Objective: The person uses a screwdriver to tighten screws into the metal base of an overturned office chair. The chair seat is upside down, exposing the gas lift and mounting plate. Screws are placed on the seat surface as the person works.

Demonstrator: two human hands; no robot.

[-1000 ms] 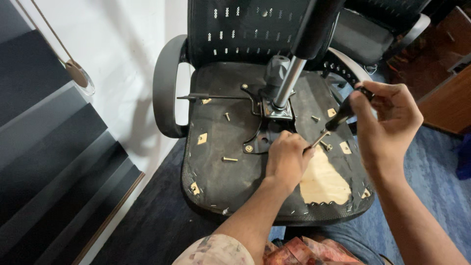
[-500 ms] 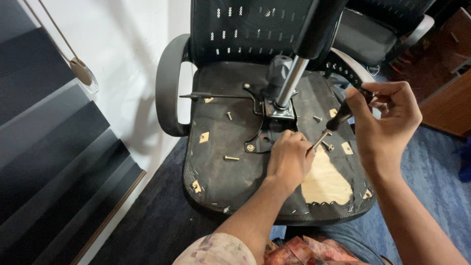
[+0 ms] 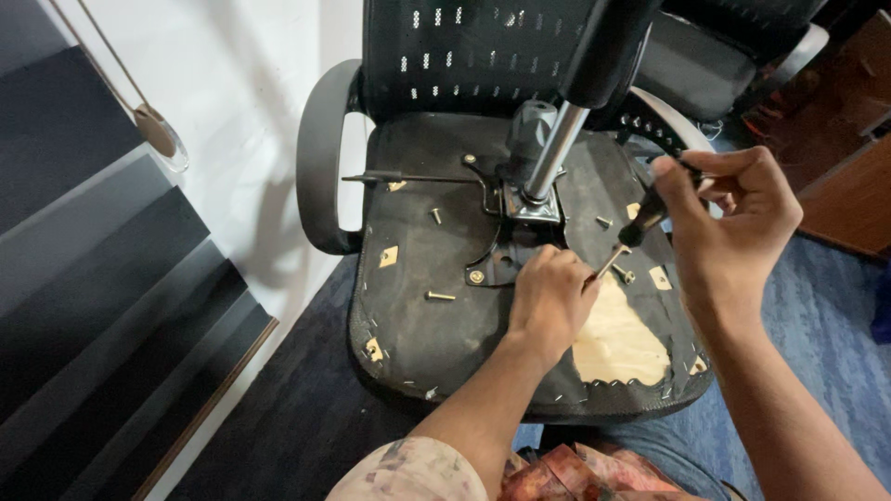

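Observation:
An office chair lies turned over, the black underside of its seat (image 3: 436, 306) facing me. A chrome gas cylinder (image 3: 554, 153) rises from the black metal mounting plate (image 3: 506, 237) at the middle. My left hand (image 3: 548, 301) rests curled on the seat beside the plate, fingers pinched near the screwdriver's tip. My right hand (image 3: 724, 232) grips the black handle of a screwdriver (image 3: 631, 237) that slants down toward the left hand. Loose gold screws (image 3: 440, 296) lie on the underside.
The chair's armrest (image 3: 320, 158) stands at the left. A torn patch shows bare plywood (image 3: 617, 339). Dark stair steps (image 3: 102, 306) run down the left, next to a white wall. Blue carpet (image 3: 826, 325) and wooden furniture (image 3: 849, 186) lie at the right.
Both hands have stayed at the same spot by the plate; the right hand has turned slightly on the screwdriver handle. The view has shifted a little.

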